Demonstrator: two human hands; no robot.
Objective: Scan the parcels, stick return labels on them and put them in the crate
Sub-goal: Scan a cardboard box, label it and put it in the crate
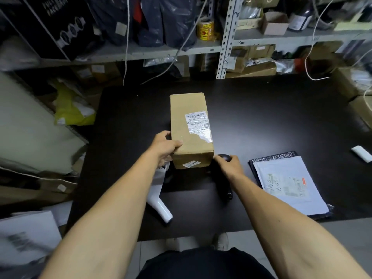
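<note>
Here, one long brown cardboard box lies on the black counter, its length running away from the person, with one white printed shipping label on its top face and one small white sticker on the near end. The left hand grips the box at its near left corner: the thumb lies curled over the top edge and the fingers wrap round the left side. The right hand sits just beside the box's near right corner, its fingers bent round the head of one black handheld scanner, whose handle points back toward the person along the counter. Two flat mailers lie stacked near the right edge of the counter, well apart from the box: one pale lilac plastic mailer with a printed label, on top of one dark speckled mailer showing only along its far and left edges. One white strip of label backing lies curled on the counter under the left wrist. One small white flat object rests at the far right. One yellow roll of stickers stands on the metal shelf behind.
</note>
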